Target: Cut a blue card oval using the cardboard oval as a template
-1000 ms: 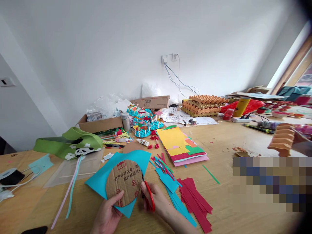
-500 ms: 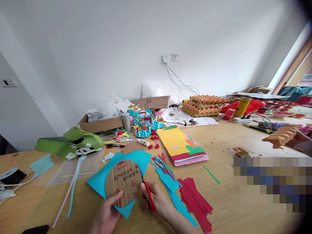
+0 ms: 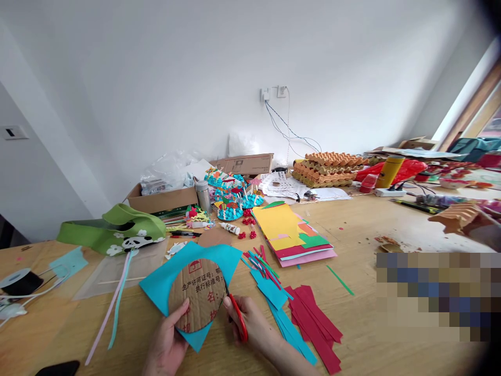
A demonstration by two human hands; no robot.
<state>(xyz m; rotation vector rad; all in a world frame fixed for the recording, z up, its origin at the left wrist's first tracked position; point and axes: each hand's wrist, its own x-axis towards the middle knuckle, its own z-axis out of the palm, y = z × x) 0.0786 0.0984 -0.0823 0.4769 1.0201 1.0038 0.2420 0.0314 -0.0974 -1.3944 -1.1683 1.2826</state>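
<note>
Left hand pinches the disc over blue paper at the worktop's near middle; right hand grasps red scissors, blades at the disc's right edge. Red strips lie farther right.

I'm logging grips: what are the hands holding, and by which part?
Left hand: the cardboard disc and blue sheet, pinched together near the disc's lower left. Right hand: the scissors, by the red handles.
</note>
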